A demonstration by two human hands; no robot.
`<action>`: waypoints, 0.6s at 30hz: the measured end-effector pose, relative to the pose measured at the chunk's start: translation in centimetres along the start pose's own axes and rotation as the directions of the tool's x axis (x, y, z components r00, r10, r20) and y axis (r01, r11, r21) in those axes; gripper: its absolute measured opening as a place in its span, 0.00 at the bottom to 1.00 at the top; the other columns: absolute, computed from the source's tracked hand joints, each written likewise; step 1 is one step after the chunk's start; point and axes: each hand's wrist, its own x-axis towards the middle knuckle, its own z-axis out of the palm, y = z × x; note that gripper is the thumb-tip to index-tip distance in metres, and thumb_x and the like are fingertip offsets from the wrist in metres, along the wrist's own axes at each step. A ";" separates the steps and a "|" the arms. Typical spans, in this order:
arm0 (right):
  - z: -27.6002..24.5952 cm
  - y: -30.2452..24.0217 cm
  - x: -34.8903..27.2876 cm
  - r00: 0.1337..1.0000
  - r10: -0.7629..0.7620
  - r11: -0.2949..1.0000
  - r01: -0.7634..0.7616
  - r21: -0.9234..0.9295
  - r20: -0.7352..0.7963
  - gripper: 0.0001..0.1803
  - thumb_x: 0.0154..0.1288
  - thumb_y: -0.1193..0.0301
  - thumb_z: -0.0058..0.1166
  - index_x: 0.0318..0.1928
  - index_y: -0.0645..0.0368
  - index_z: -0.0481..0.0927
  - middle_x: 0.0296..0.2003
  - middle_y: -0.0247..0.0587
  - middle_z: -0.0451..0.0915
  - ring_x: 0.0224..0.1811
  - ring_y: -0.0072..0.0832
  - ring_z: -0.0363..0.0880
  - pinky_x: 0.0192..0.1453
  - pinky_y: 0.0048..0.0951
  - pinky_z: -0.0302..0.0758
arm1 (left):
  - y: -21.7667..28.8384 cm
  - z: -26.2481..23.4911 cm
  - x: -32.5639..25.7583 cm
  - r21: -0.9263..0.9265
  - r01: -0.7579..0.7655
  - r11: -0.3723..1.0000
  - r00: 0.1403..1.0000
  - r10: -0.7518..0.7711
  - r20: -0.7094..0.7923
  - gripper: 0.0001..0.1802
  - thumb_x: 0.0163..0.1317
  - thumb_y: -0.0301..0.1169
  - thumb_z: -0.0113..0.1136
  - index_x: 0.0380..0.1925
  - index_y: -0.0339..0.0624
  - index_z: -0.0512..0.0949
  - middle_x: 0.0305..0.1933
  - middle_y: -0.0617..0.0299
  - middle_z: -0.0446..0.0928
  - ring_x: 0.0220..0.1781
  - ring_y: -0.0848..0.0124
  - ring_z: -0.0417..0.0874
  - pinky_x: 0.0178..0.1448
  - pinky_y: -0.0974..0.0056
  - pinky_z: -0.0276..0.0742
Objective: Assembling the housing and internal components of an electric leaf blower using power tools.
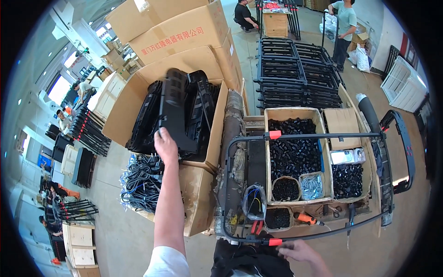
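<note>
Right hand [300, 252] by a black frame [327, 135], left hand [166, 145] holding a black panel [175, 122].
Right fingers curl near a red clip [275, 242]; whether they pinch, I cannot tell. Beyond, left fingers pinch the panel's near edge at an open carton [121, 115] of similar panels [146, 115].

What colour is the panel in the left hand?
The panel is black, best seen in the head view.

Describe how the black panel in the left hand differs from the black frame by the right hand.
The black panel is broad-faced; the black frame is slim bars around an open middle. The frame carries red pieces; the panel shows none. Both are black.
</note>
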 end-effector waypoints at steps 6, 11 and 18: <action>2.5 -14.3 5.0 0.814 -0.519 0.839 0.428 -0.337 -0.260 0.25 0.73 0.57 0.63 0.58 0.66 0.85 0.42 0.44 0.90 0.39 0.24 0.86 0.45 0.29 0.82 | 4.6 -8.8 -11.9 -0.506 0.513 0.693 0.858 -0.434 0.275 0.27 0.81 0.47 0.53 0.61 0.31 0.74 0.51 0.55 0.81 0.46 0.66 0.82 0.52 0.62 0.81; 8.0 -16.9 13.1 0.699 -0.678 0.711 0.702 0.038 -0.228 0.30 0.77 0.57 0.60 0.68 0.68 0.76 0.55 0.43 0.86 0.56 0.25 0.81 0.63 0.30 0.77 | 3.8 -15.1 -28.8 -0.250 0.715 0.652 0.668 -0.532 0.521 0.22 0.81 0.45 0.54 0.58 0.35 0.75 0.54 0.58 0.80 0.55 0.69 0.79 0.61 0.59 0.78; 8.8 -13.0 15.9 0.819 -0.497 0.853 0.522 0.013 -0.286 0.29 0.78 0.54 0.59 0.66 0.65 0.78 0.55 0.41 0.85 0.55 0.29 0.82 0.61 0.33 0.78 | -1.0 -16.2 -32.8 -0.050 0.299 0.953 0.836 -0.236 0.494 0.24 0.74 0.33 0.61 0.64 0.29 0.73 0.60 0.36 0.79 0.60 0.48 0.82 0.69 0.50 0.75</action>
